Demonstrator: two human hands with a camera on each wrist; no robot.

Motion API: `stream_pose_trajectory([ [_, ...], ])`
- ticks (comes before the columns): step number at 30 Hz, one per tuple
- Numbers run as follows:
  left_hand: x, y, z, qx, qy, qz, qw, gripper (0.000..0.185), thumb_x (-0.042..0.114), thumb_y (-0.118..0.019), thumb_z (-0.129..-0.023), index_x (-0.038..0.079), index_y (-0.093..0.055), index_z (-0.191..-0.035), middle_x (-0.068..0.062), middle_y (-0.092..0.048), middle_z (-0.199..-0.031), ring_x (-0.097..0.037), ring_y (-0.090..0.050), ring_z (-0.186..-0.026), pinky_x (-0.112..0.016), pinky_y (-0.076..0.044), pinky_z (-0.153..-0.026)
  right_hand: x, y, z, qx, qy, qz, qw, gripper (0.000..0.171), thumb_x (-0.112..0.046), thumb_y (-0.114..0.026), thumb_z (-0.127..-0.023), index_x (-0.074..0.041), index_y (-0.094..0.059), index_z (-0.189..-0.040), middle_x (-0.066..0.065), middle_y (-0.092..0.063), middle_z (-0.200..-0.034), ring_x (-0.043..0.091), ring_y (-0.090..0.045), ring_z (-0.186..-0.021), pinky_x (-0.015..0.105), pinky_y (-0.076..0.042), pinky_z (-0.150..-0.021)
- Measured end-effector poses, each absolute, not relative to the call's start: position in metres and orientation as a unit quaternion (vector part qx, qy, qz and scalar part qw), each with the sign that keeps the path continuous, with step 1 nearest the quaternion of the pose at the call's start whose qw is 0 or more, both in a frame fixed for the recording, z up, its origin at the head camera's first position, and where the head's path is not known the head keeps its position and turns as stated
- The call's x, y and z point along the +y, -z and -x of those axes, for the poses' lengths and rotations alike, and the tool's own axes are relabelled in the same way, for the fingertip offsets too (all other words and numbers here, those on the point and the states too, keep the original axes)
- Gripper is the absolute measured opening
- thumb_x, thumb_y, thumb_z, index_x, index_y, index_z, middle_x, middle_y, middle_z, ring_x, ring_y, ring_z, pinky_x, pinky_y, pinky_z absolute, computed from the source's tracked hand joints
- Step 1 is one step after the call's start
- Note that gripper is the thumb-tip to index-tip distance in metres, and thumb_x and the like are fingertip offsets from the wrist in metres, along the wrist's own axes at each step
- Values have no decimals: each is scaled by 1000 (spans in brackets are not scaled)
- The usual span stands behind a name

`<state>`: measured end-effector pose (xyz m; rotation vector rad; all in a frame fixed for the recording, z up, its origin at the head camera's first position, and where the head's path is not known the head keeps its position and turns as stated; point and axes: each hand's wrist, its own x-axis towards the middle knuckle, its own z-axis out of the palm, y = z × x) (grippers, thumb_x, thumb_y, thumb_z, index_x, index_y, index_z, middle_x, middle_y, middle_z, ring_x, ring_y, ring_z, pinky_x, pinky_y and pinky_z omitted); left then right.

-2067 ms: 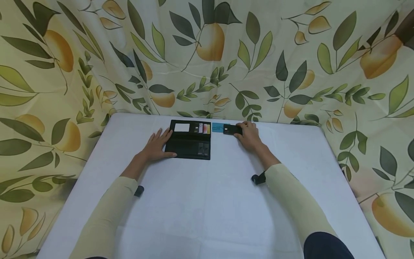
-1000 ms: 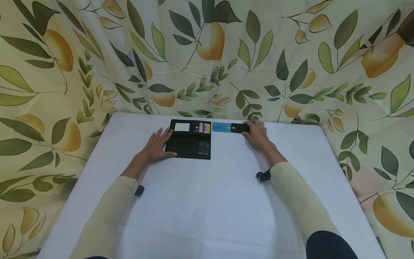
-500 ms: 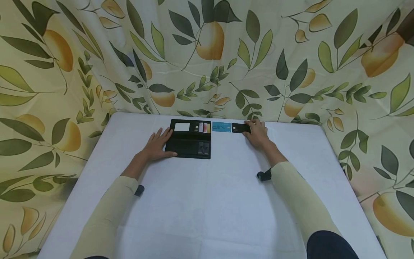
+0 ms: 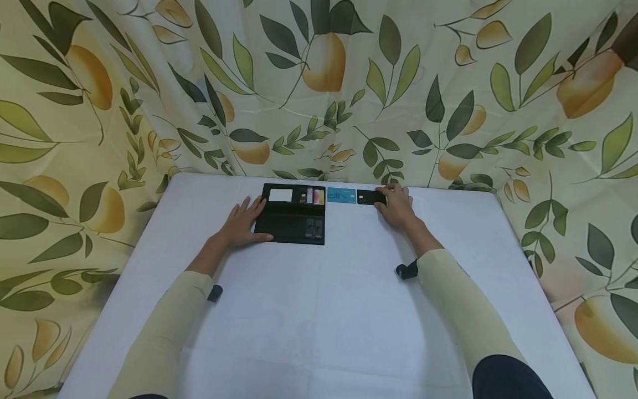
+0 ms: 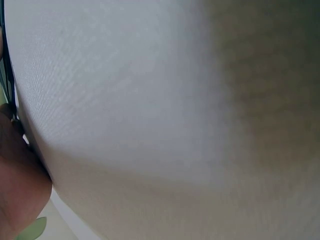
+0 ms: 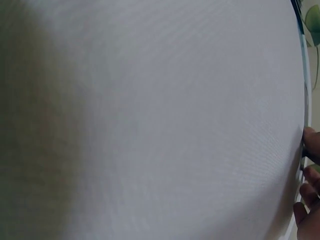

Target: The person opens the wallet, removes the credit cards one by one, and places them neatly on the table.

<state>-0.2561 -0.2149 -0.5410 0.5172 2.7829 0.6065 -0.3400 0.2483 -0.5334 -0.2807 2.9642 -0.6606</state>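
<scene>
A black wallet (image 4: 289,224) lies unfolded near the far edge of the table, with cards in its upper slots and a white panel. My left hand (image 4: 240,226) rests at its left side, fingers spread, fingertips and thumb on its edge. To the wallet's right is a blue card (image 4: 341,195) marked with large letters, flat on the cloth. Beyond that lies a black card (image 4: 367,197), its right end between the thumb and fingers of my right hand (image 4: 396,206). Only a little of the left hand (image 5: 22,185) and the right hand (image 6: 311,185) shows in the wrist views.
A white cloth covers the table (image 4: 314,321). Behind it hangs a curtain (image 4: 319,111) printed with fruit and leaves. Dark wrist cameras sit under both sleeves.
My right hand has slid the black card rightward off the blue card, uncovering it. In the last half second hardly anything differs. The left hand stays at the wallet.
</scene>
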Motion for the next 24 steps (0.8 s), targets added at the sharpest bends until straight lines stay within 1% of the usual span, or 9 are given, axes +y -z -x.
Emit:
stream_pose_trajectory([
  [16, -215, 541, 256, 952, -214, -180, 126, 113, 59, -73, -91, 8, -11, -169, -14, -4, -176, -39, 9, -160, -57, 7, -126, 249, 534, 337, 970, 220, 93, 38, 54, -24, -62, -106, -1, -51, -154, 29, -33, -157, 51, -25, -143, 66, -26, -110],
  [24, -215, 543, 256, 954, -210, -177, 123, 113, 59, -72, -91, 8, -9, -169, -14, -2, -176, -38, 10, -160, -55, 8, -126, 247, 536, 337, 964, 251, 89, 26, 65, -31, -68, -102, -4, -46, -157, 30, -31, -159, 48, -23, -145, 66, -25, -110],
])
